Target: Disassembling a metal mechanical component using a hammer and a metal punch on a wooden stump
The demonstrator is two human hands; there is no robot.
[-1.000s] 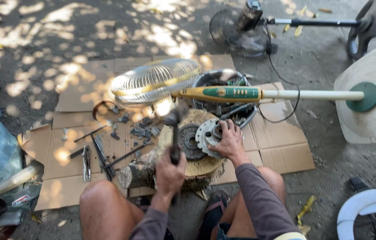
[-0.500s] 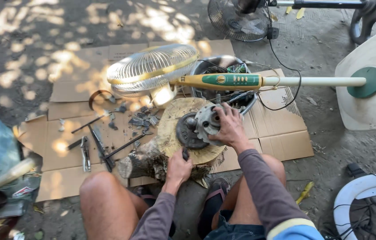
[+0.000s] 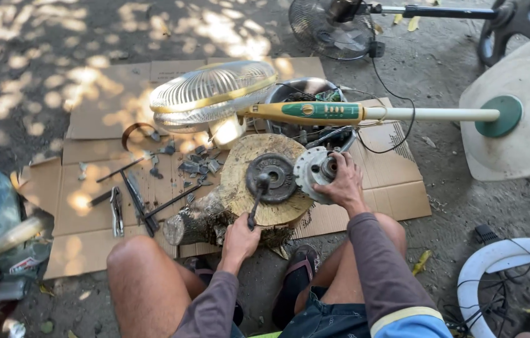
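Your left hand (image 3: 240, 238) is clenched around the handle of a hammer (image 3: 257, 195), whose dark head rests on the round iron disc (image 3: 272, 177) lying on top of the log stump (image 3: 240, 200) right in front of your knees. Your right hand (image 3: 340, 183) is wrapped over the silver fan motor housing (image 3: 314, 172), fingers curled on its hub, holding it tilted against the stump's right edge, just beside the disc. To the left of the stump, loose tools (pliers, rods and small metal scraps) lie scattered on the flattened cardboard (image 3: 89, 163). Just beyond the stump a standing fan (image 3: 212, 94) lies on its side, its wire cage to the left and its green-and-yellow pole running right to a pale base (image 3: 522, 119). Behind the pole sits a metal bowl (image 3: 306, 94) of parts, and farther off a dark fan (image 3: 324, 25) lies on the ground.
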